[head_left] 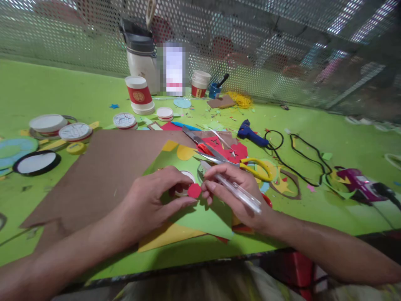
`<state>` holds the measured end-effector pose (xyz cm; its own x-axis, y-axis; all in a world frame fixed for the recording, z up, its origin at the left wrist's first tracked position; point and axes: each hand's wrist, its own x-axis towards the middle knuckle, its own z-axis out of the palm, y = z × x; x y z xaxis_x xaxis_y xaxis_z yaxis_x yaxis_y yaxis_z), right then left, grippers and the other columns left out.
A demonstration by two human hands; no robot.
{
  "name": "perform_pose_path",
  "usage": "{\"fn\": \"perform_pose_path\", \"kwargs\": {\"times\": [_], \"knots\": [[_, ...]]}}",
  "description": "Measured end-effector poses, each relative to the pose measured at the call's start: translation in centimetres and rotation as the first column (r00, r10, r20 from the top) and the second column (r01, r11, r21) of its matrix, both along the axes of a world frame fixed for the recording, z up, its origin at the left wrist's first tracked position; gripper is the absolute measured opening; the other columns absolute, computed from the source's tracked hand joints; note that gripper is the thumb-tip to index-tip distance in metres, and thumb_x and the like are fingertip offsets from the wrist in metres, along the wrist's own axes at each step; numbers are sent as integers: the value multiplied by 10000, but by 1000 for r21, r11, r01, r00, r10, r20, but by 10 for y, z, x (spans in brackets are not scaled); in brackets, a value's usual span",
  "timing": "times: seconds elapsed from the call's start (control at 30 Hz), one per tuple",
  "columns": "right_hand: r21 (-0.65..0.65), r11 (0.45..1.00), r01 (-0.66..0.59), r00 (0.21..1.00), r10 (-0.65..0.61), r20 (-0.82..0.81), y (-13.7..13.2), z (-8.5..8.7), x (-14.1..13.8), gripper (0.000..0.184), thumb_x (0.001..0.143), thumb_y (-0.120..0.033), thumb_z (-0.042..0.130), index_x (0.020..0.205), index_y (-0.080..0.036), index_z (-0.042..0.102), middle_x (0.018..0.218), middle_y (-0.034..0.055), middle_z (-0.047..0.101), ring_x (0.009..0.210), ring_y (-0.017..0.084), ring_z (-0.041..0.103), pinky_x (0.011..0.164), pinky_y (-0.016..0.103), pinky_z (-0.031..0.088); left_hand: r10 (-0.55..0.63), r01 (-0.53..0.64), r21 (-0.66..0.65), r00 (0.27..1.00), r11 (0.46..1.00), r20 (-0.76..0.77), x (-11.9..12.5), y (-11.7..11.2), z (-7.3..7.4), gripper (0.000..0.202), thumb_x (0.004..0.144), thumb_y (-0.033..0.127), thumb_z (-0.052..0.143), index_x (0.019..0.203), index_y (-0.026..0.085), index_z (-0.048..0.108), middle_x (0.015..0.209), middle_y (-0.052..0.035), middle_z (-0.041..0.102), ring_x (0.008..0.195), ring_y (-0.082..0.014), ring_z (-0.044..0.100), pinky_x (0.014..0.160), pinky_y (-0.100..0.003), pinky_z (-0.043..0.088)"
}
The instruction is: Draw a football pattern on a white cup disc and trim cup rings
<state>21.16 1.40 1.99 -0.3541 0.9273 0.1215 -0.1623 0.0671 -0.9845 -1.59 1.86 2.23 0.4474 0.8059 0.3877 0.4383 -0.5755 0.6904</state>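
I view this through the head camera: a small, many-sided red paper piece [194, 191] sits at the tips of both hands, above a light green paper sheet [216, 217] near the worktop's front edge. The left hand [153, 192] makes a narrow curve around it with thumb and forefinger; fingers cover much of it, so I cannot tell whether they pinch it. The right hand [247, 179] holds a clear plastic pen [239, 193] slanting across the palm, its fingertips just beside the red piece.

For such a thin piece I would pinch lightly at the rim, keep the paper flat, and hold the pen well tucked so it neither drags nor pokes. Steel scissors with yellow handles [242, 162] lie just beyond the right hand, so I would keep those knuckles clear of the blades.

The green worktop [62, 88] is scattered with paper scraps. Brown cardboard [122, 159] spreads toward its left edge, a dark blue glue gun [250, 134] rests right of centre, and a red-and-white paper cup [138, 95] stands toward the far edge, before a perforated metal screen [94, 37].
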Motion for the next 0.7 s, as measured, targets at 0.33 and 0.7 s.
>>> {"fn": "perform_pose_path", "kwargs": {"times": [0.33,0.7], "knots": [[-69,998,-6,995,13,101,-1,7,-1,242,830,-262,837,1003,-208,677,781,-12,708,629,119,685,625,257,607,-31,31,-47,1000,998,2,1,1,1,95,928,313,742,979,235,725,804,44,709,684,-107,651,645,-203,457],[-68,998,2,999,1,38,0,6,-1,259,855,-331,839,1004,-206,668,763,-16,713,639,123,717,626,258,627,-53,53,-2,999,999,-1,-2,5,-3,223,915,278,750,1120,205,699,857,24,687,732,-114,640,700,-203,496]]}}
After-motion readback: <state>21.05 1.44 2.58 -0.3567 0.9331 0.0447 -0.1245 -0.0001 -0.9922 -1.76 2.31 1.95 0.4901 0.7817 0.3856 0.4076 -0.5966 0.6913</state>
